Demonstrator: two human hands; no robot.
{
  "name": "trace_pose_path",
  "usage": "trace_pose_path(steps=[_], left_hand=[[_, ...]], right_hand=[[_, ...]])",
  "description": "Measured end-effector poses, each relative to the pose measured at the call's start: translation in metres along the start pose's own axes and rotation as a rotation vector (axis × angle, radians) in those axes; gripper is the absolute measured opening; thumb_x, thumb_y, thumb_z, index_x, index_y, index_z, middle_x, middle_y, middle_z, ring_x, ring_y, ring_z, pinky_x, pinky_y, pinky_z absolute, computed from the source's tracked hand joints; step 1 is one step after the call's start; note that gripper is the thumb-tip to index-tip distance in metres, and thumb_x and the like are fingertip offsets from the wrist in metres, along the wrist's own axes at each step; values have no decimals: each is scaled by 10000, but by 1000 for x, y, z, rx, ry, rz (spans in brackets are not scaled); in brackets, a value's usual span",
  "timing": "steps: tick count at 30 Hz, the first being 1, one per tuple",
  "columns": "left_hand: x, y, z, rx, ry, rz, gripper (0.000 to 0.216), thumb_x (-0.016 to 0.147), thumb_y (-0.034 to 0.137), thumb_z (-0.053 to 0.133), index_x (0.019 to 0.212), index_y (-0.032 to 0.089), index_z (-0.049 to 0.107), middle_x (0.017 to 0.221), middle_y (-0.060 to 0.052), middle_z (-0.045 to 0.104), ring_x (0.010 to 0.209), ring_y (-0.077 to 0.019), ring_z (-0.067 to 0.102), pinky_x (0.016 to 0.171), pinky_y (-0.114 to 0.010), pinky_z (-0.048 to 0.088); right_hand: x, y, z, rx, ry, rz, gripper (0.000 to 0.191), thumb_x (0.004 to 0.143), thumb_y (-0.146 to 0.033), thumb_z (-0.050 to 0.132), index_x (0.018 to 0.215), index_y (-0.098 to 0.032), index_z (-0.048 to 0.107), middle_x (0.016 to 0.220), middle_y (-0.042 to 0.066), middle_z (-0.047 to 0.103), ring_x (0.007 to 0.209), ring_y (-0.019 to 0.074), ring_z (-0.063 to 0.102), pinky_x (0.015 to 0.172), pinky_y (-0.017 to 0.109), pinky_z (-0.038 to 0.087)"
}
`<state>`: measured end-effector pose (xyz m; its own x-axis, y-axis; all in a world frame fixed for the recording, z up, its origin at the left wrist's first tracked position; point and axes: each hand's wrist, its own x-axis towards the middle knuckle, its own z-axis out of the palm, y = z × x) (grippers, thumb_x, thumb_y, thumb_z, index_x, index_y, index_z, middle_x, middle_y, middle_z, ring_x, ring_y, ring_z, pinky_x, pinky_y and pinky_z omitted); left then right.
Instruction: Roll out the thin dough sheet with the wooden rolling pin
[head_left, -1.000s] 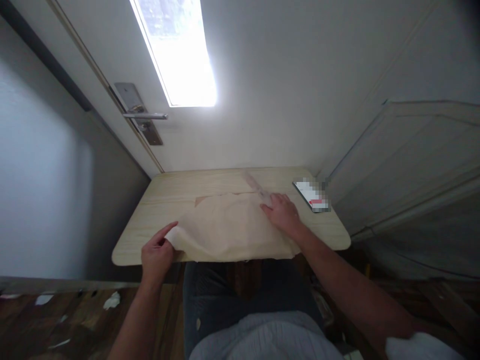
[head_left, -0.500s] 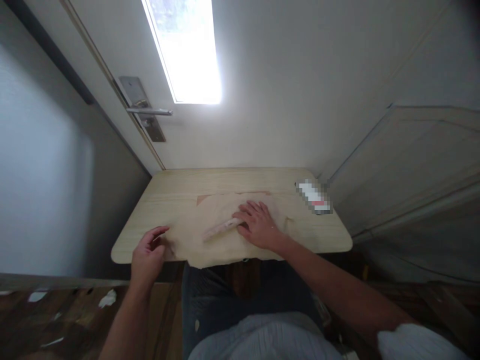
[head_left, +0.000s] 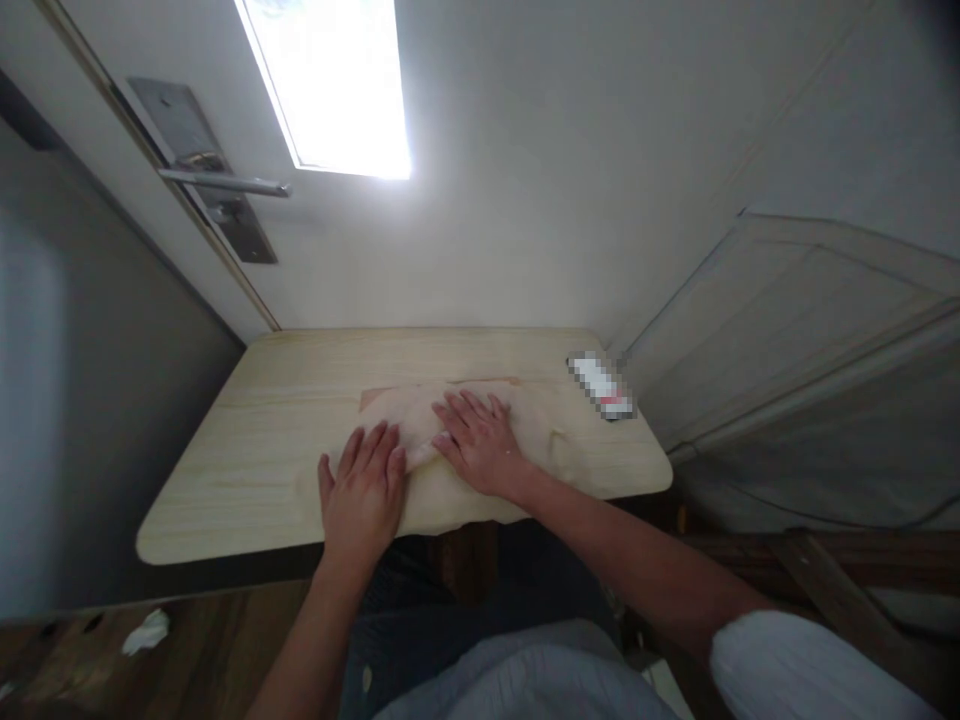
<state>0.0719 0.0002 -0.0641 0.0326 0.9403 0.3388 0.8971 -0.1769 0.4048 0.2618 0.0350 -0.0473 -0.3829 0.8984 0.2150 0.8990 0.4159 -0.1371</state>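
Observation:
A thin, pale cream sheet lies on the wooden board, its near edge hanging slightly over the board's front. Across it runs a narrow pale stick-like roll; whether it is a separate piece or part of the sheet I cannot tell. My left hand lies palm down over the roll's left end, fingers stretched out. Flat over the right end rests my right hand, fingers spread. Both palms hide the ends of the roll. Brownish corners of something flat show under the sheet's far edge.
The wooden board stands against a white door with a metal handle and a bright window. A blurred-out phone-like object lies at the board's right. A crumpled white scrap is on the floor.
My left hand has moved right, from the sheet's left edge onto the roll, and its fingers have flattened. My right hand stays on the roll's right end. The view has shifted.

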Motion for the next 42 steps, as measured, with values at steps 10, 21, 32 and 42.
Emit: trace_pose_path(steps=[10, 21, 32, 42], left_hand=[[23, -9, 1, 134, -55, -96, 489, 991, 416, 313, 1428, 281, 486, 1529, -83, 435, 1430, -325, 320, 1159, -658, 103], [58, -25, 0, 152, -134, -146, 481, 1003, 395, 271, 1412, 273, 492, 1500, -98, 468, 1389, -325, 370, 1119, -687, 201], [-14, 19, -6, 173, -95, -67, 486, 1005, 407, 292, 1421, 256, 491, 1503, -89, 471, 1421, -289, 354, 1168, -628, 148], [-13, 23, -4, 187, -45, -150, 509, 1008, 398, 264, 1414, 201, 501, 1487, -114, 484, 1417, -293, 363, 1171, -624, 128]], right_hand=[[40, -1, 12, -5, -15, 18, 527, 1024, -485, 272, 1474, -250, 416, 1553, 53, 386, 1423, 267, 313, 1153, 483, 186], [90, -2, 24, -9, -43, 61, 543, 1003, -511, 314, 1487, -277, 390, 1548, 52, 394, 1397, 302, 339, 1141, 530, 199], [1, 2, 11, -16, 52, 35, 543, 1015, -475, 314, 1484, -215, 396, 1541, 95, 397, 1436, 293, 269, 1162, 544, 106], [8, 7, 18, -50, 56, 74, 591, 1005, -513, 323, 1497, -188, 366, 1551, 131, 370, 1459, 316, 225, 1144, 609, 111]])
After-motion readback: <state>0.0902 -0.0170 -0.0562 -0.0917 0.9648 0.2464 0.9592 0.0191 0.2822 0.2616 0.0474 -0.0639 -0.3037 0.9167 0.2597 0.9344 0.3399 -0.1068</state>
